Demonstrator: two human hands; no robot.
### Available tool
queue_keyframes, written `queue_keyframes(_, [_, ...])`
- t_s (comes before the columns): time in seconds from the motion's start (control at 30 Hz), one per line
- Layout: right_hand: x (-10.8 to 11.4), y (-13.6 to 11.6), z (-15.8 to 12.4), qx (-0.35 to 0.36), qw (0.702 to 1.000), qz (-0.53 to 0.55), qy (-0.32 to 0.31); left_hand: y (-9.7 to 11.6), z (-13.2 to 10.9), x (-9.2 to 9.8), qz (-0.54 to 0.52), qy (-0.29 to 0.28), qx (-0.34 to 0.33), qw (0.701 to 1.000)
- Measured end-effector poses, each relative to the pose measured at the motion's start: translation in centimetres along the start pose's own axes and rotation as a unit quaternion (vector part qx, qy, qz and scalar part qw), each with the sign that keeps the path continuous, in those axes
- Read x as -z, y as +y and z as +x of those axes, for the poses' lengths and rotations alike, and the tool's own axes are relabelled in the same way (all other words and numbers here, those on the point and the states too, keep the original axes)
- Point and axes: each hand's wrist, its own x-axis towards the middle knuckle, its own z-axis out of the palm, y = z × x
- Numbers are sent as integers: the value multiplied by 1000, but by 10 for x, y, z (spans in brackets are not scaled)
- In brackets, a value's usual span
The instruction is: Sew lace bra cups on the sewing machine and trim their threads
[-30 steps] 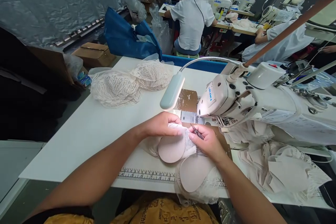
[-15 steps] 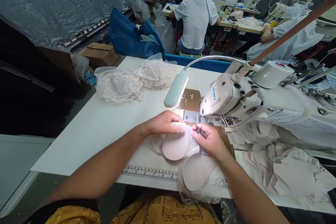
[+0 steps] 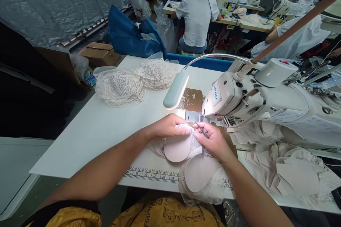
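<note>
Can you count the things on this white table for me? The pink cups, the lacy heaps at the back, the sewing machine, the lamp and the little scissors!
Smooth pink round foam cups: 2
Heaps of white lace pieces at the far edge: 2
White sewing machine: 1
Pale gooseneck lamp: 1
Small dark metal snips in the right hand: 1
Total: 7

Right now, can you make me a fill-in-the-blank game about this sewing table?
1. The dark snips are in the ____ hand.
2. The left hand holds a round ____ cup.
3. The sewing machine is coloured ____.
Missing words: right, pink, white.
</note>
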Motion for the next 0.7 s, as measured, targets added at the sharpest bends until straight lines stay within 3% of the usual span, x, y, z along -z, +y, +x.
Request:
queue_keyframes(0.17, [6, 3, -3, -25, 994, 100, -40, 4, -1, 0, -23, -29, -3, 999])
queue_keyframes(0.43, [8, -3, -2, -10, 996, 67, -62, -8, 3, -1, -74, -16, -7, 997])
queue_keyframes(0.7, [0, 0, -2, 23, 1000, 3, -15, -4, 2, -4, -84, -14, 18, 996])
